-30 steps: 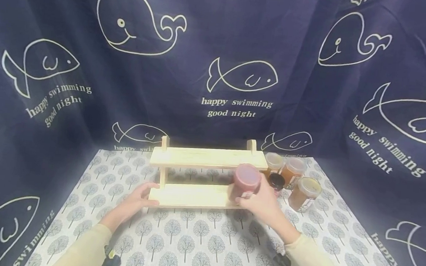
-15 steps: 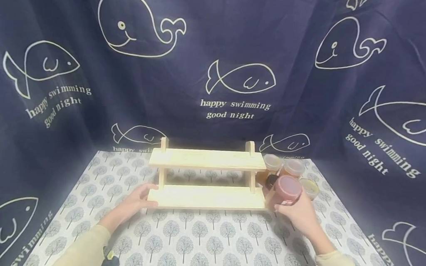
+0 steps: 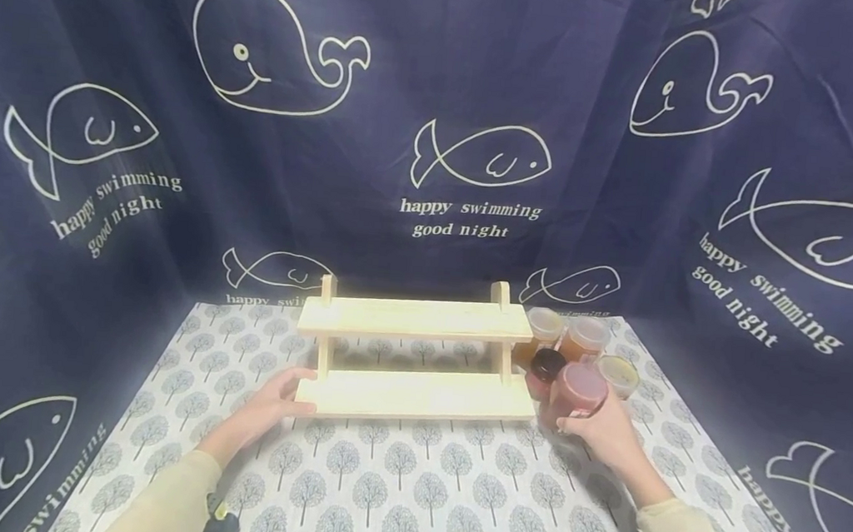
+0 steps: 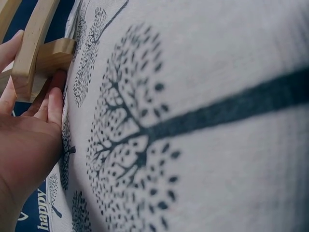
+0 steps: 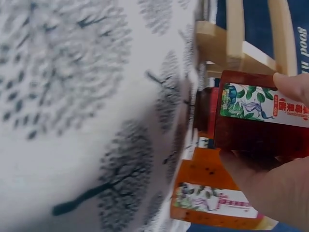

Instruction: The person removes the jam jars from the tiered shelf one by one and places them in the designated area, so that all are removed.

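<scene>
A two-tier wooden shelf rack (image 3: 416, 395) stands on the table. At its left end, my left hand (image 3: 271, 406) grips the lower board, thumb on one side and fingers on the other in the left wrist view. Off the rack's right end, my right hand (image 3: 612, 435) holds a jar of dark red jam (image 3: 582, 388) with a pale lid. Its floral label shows in the right wrist view, where thumb and fingers span the jar body (image 5: 241, 135). The jar is upright, close over the cloth beside a smaller dark-lidded jar (image 3: 547, 364).
Behind the held jar stand an amber jar (image 3: 542, 325), an orange-brown jar (image 3: 586, 339) and a yellowish-lidded jar (image 3: 618, 373), partly hidden by my right hand. A tree-print cloth (image 3: 393, 497) covers the table. A navy whale-print curtain (image 3: 374, 170) hangs around it.
My right hand has carried the red jar from in front of the rack's right end rightward to the other jars, then slightly lower. My left hand has stayed at the rack's left end.
</scene>
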Motion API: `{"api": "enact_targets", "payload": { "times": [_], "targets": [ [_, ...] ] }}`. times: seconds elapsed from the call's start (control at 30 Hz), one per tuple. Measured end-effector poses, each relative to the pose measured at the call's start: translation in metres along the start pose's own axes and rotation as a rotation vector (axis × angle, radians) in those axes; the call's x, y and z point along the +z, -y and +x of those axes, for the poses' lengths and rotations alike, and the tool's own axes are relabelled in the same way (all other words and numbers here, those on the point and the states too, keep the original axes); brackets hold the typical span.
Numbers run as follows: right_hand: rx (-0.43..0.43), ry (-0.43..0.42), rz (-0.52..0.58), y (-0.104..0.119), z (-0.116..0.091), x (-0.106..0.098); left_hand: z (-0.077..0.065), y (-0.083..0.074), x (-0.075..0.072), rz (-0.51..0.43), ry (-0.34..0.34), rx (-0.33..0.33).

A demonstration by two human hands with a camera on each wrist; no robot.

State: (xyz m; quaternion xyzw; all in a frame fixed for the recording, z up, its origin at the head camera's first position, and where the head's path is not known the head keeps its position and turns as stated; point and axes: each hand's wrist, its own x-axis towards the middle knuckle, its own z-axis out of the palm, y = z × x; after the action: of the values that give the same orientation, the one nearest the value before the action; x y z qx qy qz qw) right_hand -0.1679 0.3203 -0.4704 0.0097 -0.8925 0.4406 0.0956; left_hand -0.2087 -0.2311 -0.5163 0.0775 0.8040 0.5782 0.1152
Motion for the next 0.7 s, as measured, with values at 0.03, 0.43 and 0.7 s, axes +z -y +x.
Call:
{"api": "enact_targets", "payload": {
  "times": [0.03, 0.43, 0.7],
  "targets": [
    [0.007, 0.003, -0.004, -0.003, 0.0, 0.001, 0.0, 0.0, 0.0, 0.003, 0.005, 0.006],
    [0.081, 0.034, -0.03, -0.026, -0.003, 0.012, -0.002, -0.002, 0.004, -0.022, 0.015, 0.003],
    [0.031, 0.072, 0.001, -0.024, 0.009, 0.013, 0.001, -0.002, 0.0, -0.002, -0.005, 0.028]
  ]
}}
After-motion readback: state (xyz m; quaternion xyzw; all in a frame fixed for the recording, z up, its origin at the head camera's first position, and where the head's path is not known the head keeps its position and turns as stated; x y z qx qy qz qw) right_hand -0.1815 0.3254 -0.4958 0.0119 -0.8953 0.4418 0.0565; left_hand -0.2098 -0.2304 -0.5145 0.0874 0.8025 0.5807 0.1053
